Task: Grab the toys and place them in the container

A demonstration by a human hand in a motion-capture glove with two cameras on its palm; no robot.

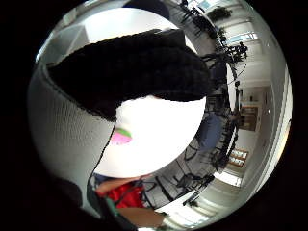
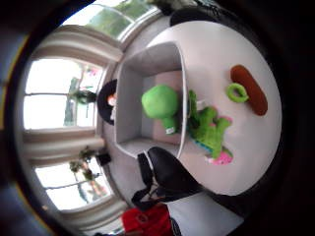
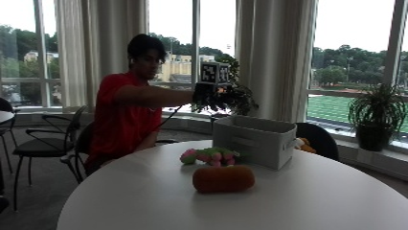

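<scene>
Your right hand (image 3: 205, 98) hung above the container (image 3: 255, 139), fingers loosely curled on nothing; green toy (image 2: 161, 103) lay inside; dinosaur toy (image 3: 209, 155) waited on the desk (image 3: 127, 196), 7 o'clock of the container.

A round white table (image 3: 319, 201) fills the foreground; black chairs (image 3: 44, 139) stand behind it; long pale curtains (image 3: 274, 57) hang at tall windows (image 3: 354, 48); a potted plant (image 3: 376, 115) sits on the sill; beyond, trees and perhaps a green field.
</scene>
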